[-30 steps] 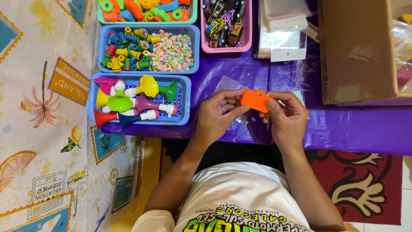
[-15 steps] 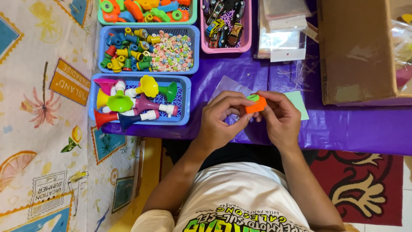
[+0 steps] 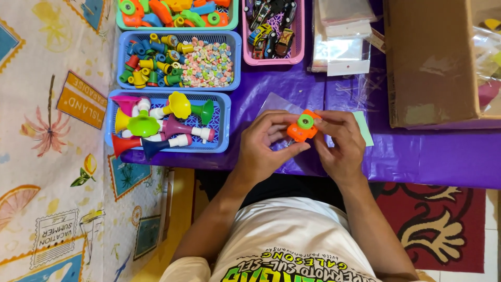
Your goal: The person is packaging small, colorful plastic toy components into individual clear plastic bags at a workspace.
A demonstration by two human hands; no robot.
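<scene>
Both hands hold a small orange plastic toy with a green wheel over the purple plastic-covered table. Left hand grips it from below-left, right hand pinches the other side. Clear plastic bag lies under them. Blue basket of coloured plastic toy trumpets sits to the left. Brown cardboard box stands to the right.

Brown cardboard box — right, clear bags beside

You hold a small orange plastic toy with a green wheel facing up, near the purple table's near edge.
</scene>
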